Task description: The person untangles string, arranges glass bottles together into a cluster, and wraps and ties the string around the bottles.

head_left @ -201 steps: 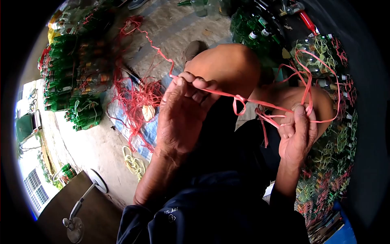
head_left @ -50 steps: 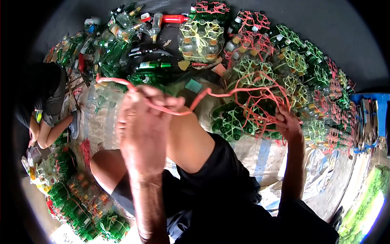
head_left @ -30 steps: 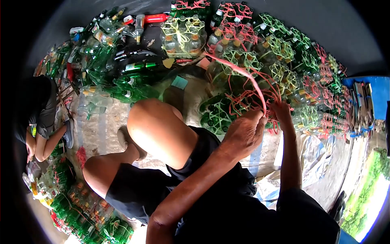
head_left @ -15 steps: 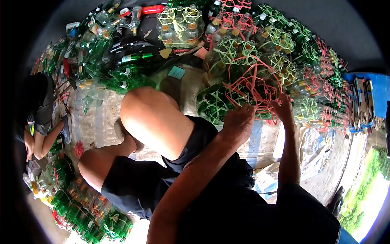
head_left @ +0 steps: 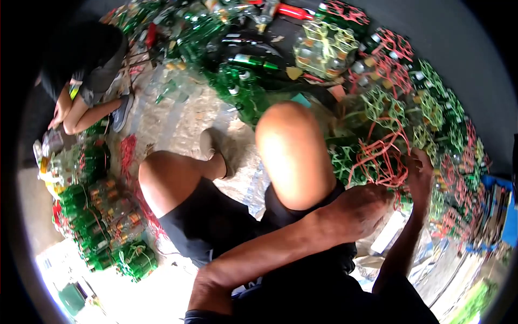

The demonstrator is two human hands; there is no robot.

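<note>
A loose tangle of pink plastic string [head_left: 380, 162] lies over a bundle of green glass bottles [head_left: 345, 159] on my right side. My left hand [head_left: 369, 209], reaching across my body, is closed at the near edge of the tangle; its fingertips are partly hidden. On the tangle's far right side my right hand [head_left: 420, 164] has its fingers curled around the string. Pale green string nets the tops of the bottles in the bundle.
Bottle bundles [head_left: 431, 108] tied with string line the right side. Loose green bottles [head_left: 237, 81] lie ahead. At far left, a seated person [head_left: 89, 70] is near more bottle bundles [head_left: 97, 216]. Pink string [head_left: 128, 154] lies on the floor sheet [head_left: 178, 119].
The view has swung left, so everything sits farther right in it, and the other person shows more fully. Both hands stay at the pink string.
</note>
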